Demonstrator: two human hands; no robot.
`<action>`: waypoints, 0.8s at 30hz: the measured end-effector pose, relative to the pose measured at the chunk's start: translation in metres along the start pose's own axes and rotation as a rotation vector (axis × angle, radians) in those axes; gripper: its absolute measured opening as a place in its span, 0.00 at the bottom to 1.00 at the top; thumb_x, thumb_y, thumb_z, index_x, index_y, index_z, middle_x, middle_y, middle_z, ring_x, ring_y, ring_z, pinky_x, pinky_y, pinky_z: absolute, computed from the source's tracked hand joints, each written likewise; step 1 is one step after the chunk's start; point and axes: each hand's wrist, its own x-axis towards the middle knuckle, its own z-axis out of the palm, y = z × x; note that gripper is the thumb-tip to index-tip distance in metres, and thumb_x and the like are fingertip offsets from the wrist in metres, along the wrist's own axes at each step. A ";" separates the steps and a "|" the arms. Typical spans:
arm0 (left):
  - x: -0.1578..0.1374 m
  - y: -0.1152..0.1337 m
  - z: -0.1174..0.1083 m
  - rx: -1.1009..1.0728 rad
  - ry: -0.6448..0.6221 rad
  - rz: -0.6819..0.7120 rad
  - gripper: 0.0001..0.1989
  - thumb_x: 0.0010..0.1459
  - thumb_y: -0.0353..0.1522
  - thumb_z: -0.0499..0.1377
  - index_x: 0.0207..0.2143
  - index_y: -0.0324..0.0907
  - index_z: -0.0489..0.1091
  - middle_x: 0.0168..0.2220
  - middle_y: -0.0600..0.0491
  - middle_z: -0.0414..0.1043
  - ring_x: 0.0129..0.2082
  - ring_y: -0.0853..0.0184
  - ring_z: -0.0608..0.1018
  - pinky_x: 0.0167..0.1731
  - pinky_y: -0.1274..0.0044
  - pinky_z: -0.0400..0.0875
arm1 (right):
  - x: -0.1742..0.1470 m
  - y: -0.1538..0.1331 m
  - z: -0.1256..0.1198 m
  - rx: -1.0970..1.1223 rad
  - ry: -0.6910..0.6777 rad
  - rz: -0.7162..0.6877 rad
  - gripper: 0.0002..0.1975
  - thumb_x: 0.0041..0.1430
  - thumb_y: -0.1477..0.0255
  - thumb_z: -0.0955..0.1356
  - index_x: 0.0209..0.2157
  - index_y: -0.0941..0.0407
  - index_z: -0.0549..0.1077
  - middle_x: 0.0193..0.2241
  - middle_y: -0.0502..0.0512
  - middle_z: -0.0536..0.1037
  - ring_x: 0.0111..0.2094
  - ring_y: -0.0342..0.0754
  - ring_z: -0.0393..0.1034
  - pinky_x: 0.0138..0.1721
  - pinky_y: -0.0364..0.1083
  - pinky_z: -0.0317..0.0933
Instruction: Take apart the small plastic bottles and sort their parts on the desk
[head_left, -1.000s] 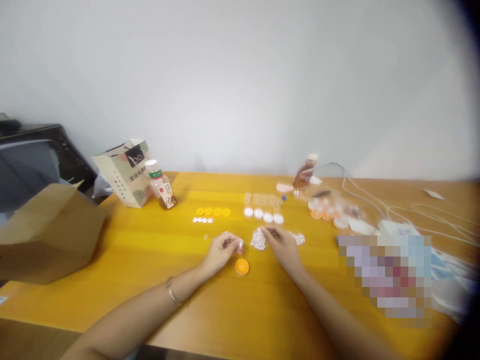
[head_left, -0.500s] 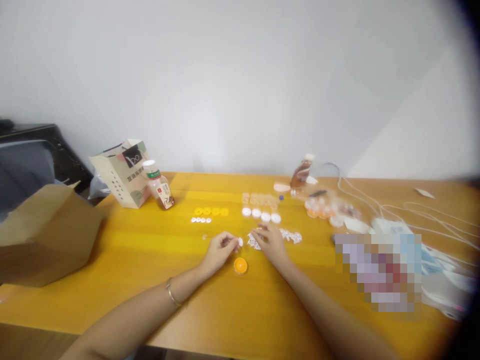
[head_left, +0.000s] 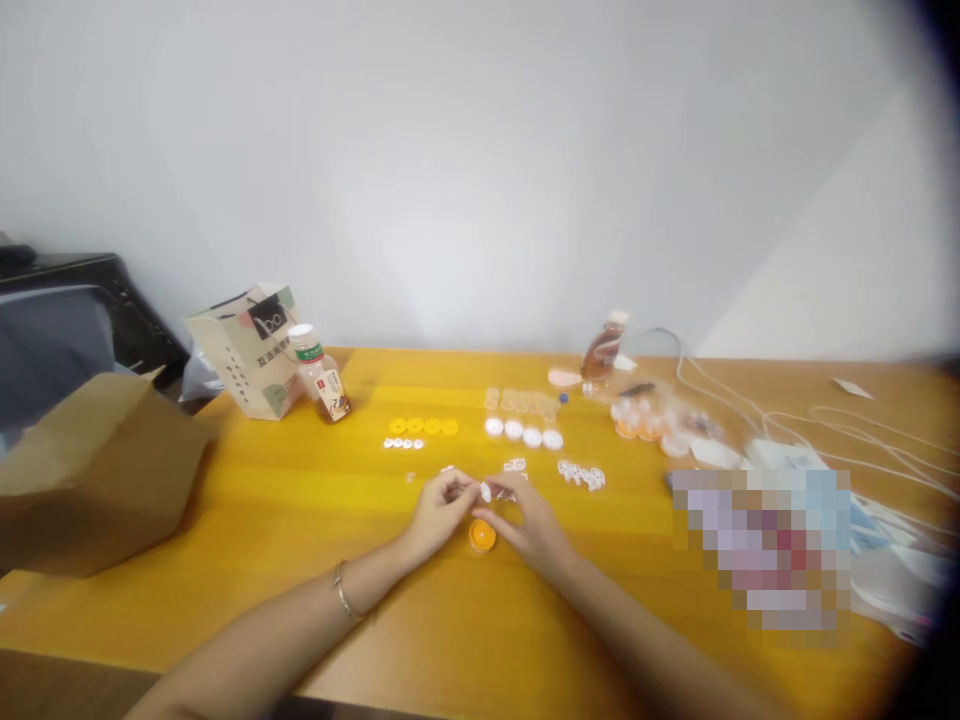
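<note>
Thumb and fingers of my left hand (head_left: 442,512) are closed on a small white disc (head_left: 485,492). Facing it, my right hand (head_left: 534,525) has its thumb and fingers apart, with the fingertips right beside the disc; whether they touch it I cannot tell. An orange round piece (head_left: 482,536) lies on the table just below the hands. Flat white cut-out pieces (head_left: 515,466) lie behind my right hand, partly hidden, and more white gear-like pieces (head_left: 581,474) lie to its right.
Behind the hands are rows of yellow discs (head_left: 424,427), small white discs (head_left: 403,443), white round caps (head_left: 523,433) and clear cups (head_left: 521,401). Drink bottles (head_left: 322,375) (head_left: 604,348), a paper bag (head_left: 247,350), a cardboard box (head_left: 97,470) and white cables (head_left: 720,385) surround them.
My right hand has moved left and toward me from the white pieces to the disc in my left hand. The left hand keeps its pinch, and the view has shifted slightly.
</note>
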 end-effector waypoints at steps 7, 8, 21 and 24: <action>-0.003 -0.001 0.000 0.094 -0.029 0.053 0.13 0.54 0.39 0.57 0.31 0.37 0.69 0.26 0.52 0.70 0.26 0.71 0.72 0.29 0.80 0.66 | 0.009 0.000 -0.008 0.052 0.092 0.143 0.07 0.57 0.67 0.63 0.34 0.54 0.70 0.30 0.54 0.75 0.33 0.47 0.69 0.35 0.46 0.65; -0.003 0.000 -0.001 0.145 -0.034 0.079 0.13 0.54 0.39 0.56 0.32 0.37 0.69 0.28 0.51 0.70 0.27 0.70 0.72 0.30 0.80 0.66 | 0.012 0.005 -0.016 0.041 0.124 0.185 0.08 0.55 0.66 0.63 0.33 0.54 0.71 0.30 0.54 0.75 0.33 0.48 0.70 0.36 0.47 0.65; -0.005 0.025 -0.031 0.681 -0.575 0.377 0.28 0.40 0.42 0.65 0.44 0.42 0.64 0.40 0.49 0.66 0.40 0.62 0.69 0.42 0.74 0.63 | 0.011 0.079 -0.137 -0.018 0.016 0.761 0.05 0.40 0.69 0.70 0.23 0.54 0.77 0.24 0.53 0.79 0.28 0.51 0.73 0.31 0.47 0.66; -0.004 0.020 -0.029 0.699 -0.577 0.375 0.25 0.40 0.39 0.65 0.41 0.42 0.64 0.39 0.50 0.66 0.39 0.63 0.69 0.42 0.75 0.63 | 0.008 0.084 -0.131 0.022 -0.009 0.810 0.05 0.38 0.70 0.71 0.22 0.56 0.75 0.21 0.53 0.78 0.23 0.48 0.72 0.27 0.45 0.65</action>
